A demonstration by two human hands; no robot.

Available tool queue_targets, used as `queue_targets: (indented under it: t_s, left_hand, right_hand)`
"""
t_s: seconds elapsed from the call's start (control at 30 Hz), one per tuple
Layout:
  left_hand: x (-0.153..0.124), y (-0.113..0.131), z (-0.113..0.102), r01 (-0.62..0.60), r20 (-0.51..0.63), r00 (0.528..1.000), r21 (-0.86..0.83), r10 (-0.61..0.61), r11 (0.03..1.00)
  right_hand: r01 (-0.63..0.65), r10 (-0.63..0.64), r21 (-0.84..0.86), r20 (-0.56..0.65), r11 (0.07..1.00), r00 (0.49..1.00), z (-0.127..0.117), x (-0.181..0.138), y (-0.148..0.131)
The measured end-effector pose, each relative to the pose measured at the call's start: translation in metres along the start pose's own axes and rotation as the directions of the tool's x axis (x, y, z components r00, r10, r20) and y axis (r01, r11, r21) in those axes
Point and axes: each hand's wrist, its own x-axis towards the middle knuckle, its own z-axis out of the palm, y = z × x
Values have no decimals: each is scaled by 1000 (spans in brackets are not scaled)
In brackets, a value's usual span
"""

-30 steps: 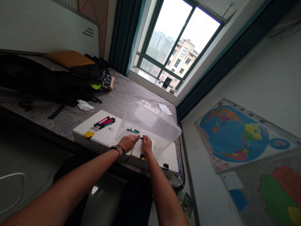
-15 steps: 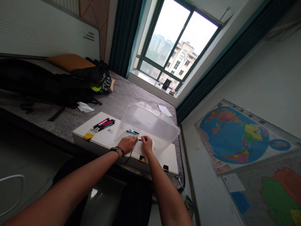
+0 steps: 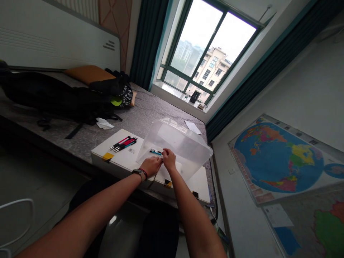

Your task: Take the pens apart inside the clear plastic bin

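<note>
My left hand [image 3: 151,166] and my right hand [image 3: 169,159] meet at the open mouth of a clear plastic bin [image 3: 182,147] lying on its side. Fingers of both hands are closed in a pinch, and whatever they hold is too small and covered to make out. Just beyond my right fingertips, a blue pen piece [image 3: 156,152] and small dark parts lie inside the bin. Left of the bin, several finished-looking pens [image 3: 123,143] in red, blue and black rest in a bunch on a white box [image 3: 115,138].
Another white box [image 3: 200,179] sits under the bin's right side. Both boxes lie on a grey mattress [image 3: 145,104]. A black bag [image 3: 53,96], a crumpled tissue [image 3: 104,124] and a white paper [image 3: 192,127] lie there too. A wall with a map [image 3: 279,157] stands at the right.
My right hand has shifted slightly forward toward the blue pen piece, while my left hand stays close beside it. The dark tip seen between the fingers before is now hidden. The whole view has shifted slightly.
</note>
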Motion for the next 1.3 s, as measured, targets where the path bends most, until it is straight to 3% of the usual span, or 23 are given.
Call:
queue_targets:
  t_s: [0.17, 0.4, 0.67, 0.8, 0.93, 1.03, 1.13, 1.2, 1.3]
  left_hand:
    - [0, 2, -3, 10, -1, 1000, -6, -10, 1000]
    - [0, -1, 2, -31, 2, 1000, 8, 31, 1000]
    - [2, -1, 7, -132, -42, 990, 47, 134, 990]
    - [2, 0, 5, -189, -132, 971, 82, 198, 979]
    - [1, -1, 8, -242, -118, 962, 48, 246, 969]
    - [0, -3, 14, -217, -63, 975, -21, 215, 976]
    - [0, -3, 17, -136, -48, 990, -41, 134, 990]
    - [1, -2, 16, -98, -70, 993, -42, 95, 994]
    - [2, 0, 13, -104, -101, 990, -52, 98, 993]
  right_hand:
    - [-56, 46, -60, -154, 997, 987, -19, -38, 32]
    - [-59, 59, -7, 9, 998, 998, -19, -49, 41]
    - [-76, 77, -35, 15, 996, 997, -22, -51, 36]
    - [-129, 141, 158, -64, 979, 988, -21, -47, 43]
    - [-161, 224, 470, -82, 868, 971, -24, -43, 50]
    - [-180, 262, 620, -43, 764, 964, -30, -44, 50]
    - [-177, 245, 671, -7, 720, 970, -33, -46, 48]
    - [-151, 182, 643, 18, 751, 983, -31, -47, 48]
    - [-96, 81, 458, 52, 884, 995, -24, -49, 49]
